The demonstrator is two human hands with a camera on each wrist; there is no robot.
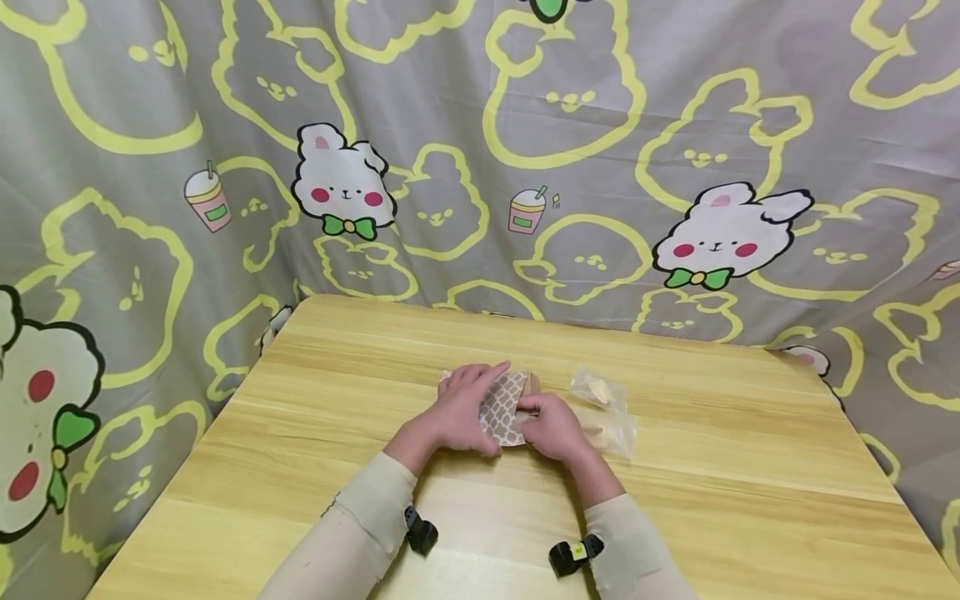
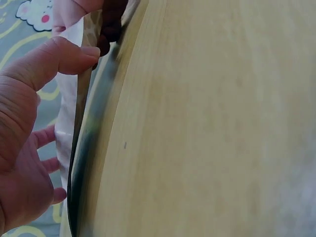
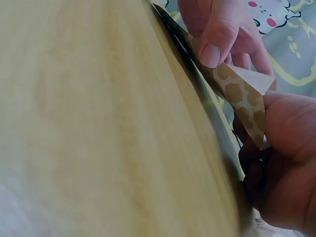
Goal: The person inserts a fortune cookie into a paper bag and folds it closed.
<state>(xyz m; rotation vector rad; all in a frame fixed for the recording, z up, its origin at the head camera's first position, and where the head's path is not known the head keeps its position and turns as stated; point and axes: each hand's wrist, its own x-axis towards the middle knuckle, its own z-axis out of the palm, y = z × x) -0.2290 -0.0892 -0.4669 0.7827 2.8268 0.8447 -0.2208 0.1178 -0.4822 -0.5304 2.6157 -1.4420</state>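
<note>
A small paper bag with a brown-and-white lattice pattern is between both hands, just above the table. My left hand grips its left part; in the left wrist view the thumb presses one face and the other fingers lie along the opposite face. At the bag's right, open end is my right hand. The right wrist view shows this hand pinching the folded-out paper edge, its fingers curled below. Part of the right thumb is hidden by the paper.
Two clear plastic pouches lie right of the hands: one farther back with a pale piece inside, another partly behind the right hand. The wooden table meets a patterned curtain at its back and sides.
</note>
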